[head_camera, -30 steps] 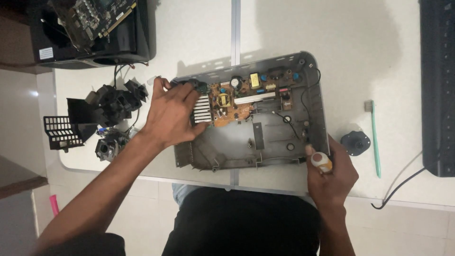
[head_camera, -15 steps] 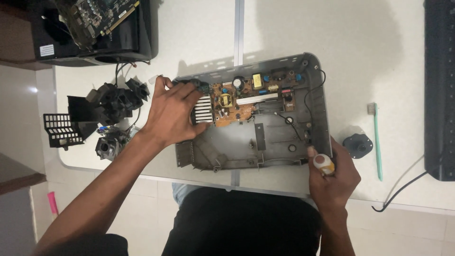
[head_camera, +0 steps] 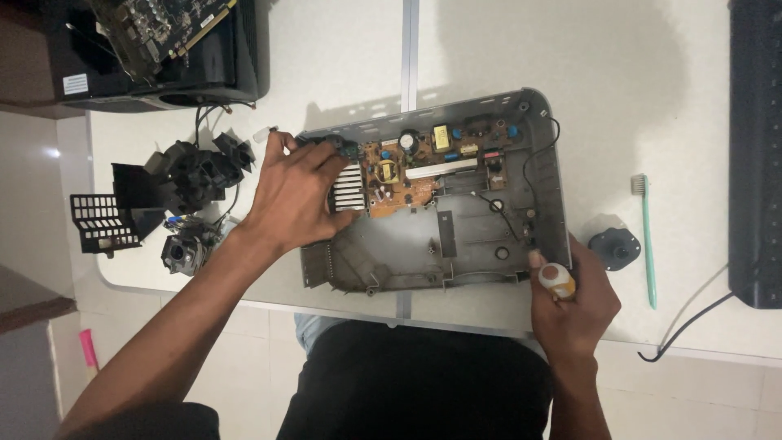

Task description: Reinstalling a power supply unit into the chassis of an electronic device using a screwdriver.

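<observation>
Grey plastic casing lies open on my white worktop, barely shifted since a second ago. My left hand still presses flat, fingers spread, on its left end beside the brown circuit board; my right hand stays closed around an orange-tipped screwdriver handle at the rounded corner.

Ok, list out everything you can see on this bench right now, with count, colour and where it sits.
Device shell: one, grey, table centre.
Circuit board: one, orange-brown, inside the shell's upper part.
Heat sink: one, silver fins, left of board.
Plastic parts: a pile, black, left of shell.
Grille: one, black, far left.
Toothbrush: one, green, right.
Round part: one, dark, beside toothbrush.
Open case: one, black, top left.
Keyboard: one, black, right edge.
Left hand: on the shell's left end.
Right hand: grips a screwdriver handle, orange and white.
</observation>
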